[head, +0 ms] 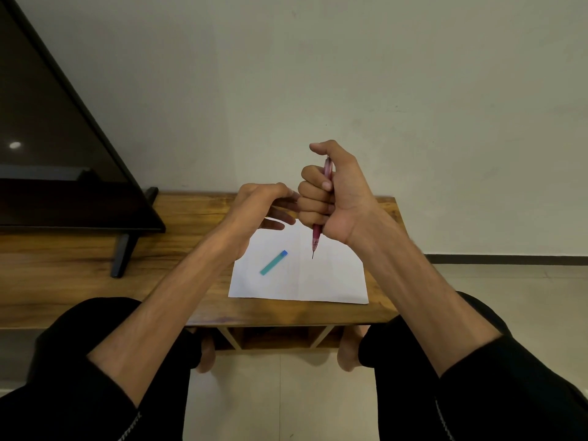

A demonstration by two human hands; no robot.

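My right hand [331, 192] grips a pink mechanical pencil [317, 238] in a fist, tip pointing down above a white sheet of paper [331, 275]; the thumb sticks up beside the pencil's top end. My left hand [264, 205] hovers just left of the fist, fingers loosely extended toward it, holding nothing that I can make out. A teal lead case with a blue cap [273, 262] lies slantwise on the left half of the paper.
The paper lies on a low wooden bench [178, 249] against a pale wall. A black TV on a stand [63, 160] occupies the bench's left part. My knees and bare feet are below the bench's front edge.
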